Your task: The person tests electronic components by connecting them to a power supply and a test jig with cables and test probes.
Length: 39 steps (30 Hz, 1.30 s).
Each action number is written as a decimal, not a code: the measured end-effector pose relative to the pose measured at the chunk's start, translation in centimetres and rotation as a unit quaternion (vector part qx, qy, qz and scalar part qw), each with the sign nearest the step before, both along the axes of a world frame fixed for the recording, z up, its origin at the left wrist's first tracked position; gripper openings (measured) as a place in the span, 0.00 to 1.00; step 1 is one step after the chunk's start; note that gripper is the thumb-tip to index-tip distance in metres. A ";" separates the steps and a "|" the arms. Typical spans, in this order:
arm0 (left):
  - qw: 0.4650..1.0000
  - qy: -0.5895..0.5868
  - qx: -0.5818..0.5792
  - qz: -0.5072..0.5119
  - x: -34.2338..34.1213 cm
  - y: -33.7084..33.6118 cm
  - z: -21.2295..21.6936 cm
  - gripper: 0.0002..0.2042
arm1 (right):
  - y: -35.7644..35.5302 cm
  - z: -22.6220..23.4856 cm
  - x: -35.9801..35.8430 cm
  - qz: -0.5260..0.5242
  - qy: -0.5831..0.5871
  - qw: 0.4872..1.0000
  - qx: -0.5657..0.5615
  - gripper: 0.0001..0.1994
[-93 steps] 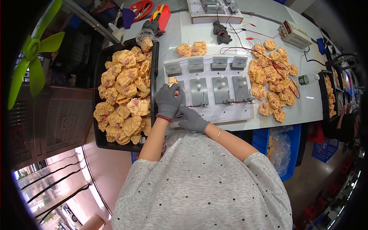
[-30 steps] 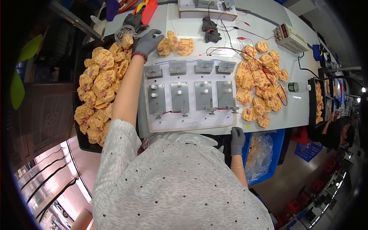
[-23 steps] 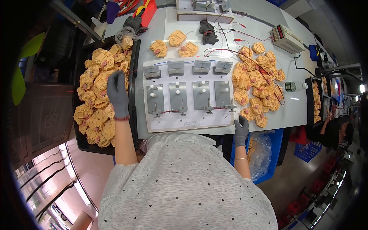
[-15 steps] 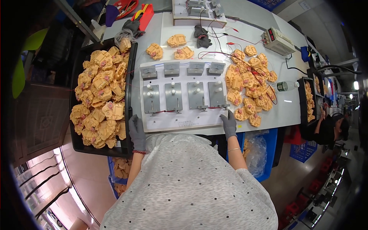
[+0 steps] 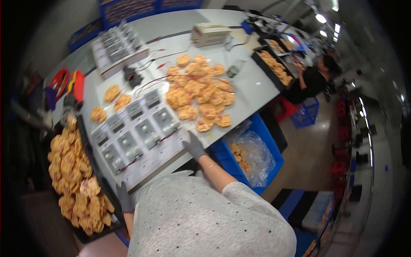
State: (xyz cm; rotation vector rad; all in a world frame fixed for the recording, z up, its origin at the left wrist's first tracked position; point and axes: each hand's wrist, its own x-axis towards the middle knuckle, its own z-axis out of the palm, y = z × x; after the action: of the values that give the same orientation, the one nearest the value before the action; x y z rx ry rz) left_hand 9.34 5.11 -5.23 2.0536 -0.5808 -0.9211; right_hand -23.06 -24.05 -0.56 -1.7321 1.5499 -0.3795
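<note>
Neither gloved hand held anything. Right hand (image 5: 193,144), in a grey glove, lay with fingers loosely extended on the near right corner of the white fixture board (image 5: 136,138), apparently touching its edge, just beside the nearest orange parts of the loose pile (image 5: 199,95) on the table. Left hand (image 5: 124,198), also grey-gloved, hung lower at the near edge of the table (image 5: 252,85), between the fixture board and the black tray (image 5: 92,145); its fingers pointed down, and whether they were curled or spread could not be told. The fixture board carried two rows of grey metal test blocks (image 5: 144,128) linked by thin red and black wires. The black tray, at the person's left, was heaped with orange flat parts (image 5: 70,171). Three further orange parts (image 5: 112,100) lay apart on the table beyond the board. Farther back stood a second white fixture (image 5: 117,45) with grey blocks, a beige box-shaped instrument (image 5: 209,34), and a small black clip bundle (image 5: 133,77) with red leads. Below the table edge at the right sat a blue bin (image 5: 265,145) lined with a clear plastic bag (image 5: 252,156) holding a few orange parts. Another person (image 5: 312,81) in dark clothing worked at a far bench at upper right, well apart.
</note>
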 end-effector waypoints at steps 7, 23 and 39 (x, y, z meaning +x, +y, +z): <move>0.988 0.106 -0.022 0.107 -0.2 -1.9 2.3 0.33 | 1.2 2.5 0.4 -0.068 -0.047 0.994 0.070 0.34; 0.767 0.352 -0.519 -0.136 -12.6 -12.6 28.5 0.33 | 9.6 20.3 9.2 0.330 -0.296 0.882 -0.160 0.10; 0.693 0.539 -0.435 -0.198 -16.1 -14.0 28.3 0.32 | 10.4 18.4 5.5 -0.140 -0.462 0.875 -0.022 0.10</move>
State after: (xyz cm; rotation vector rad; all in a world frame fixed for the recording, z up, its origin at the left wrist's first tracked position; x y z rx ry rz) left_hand -6.74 -8.88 23.10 0.3318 -0.5928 -1.4995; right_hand -17.55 -13.65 17.80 -1.0499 1.0448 -1.1955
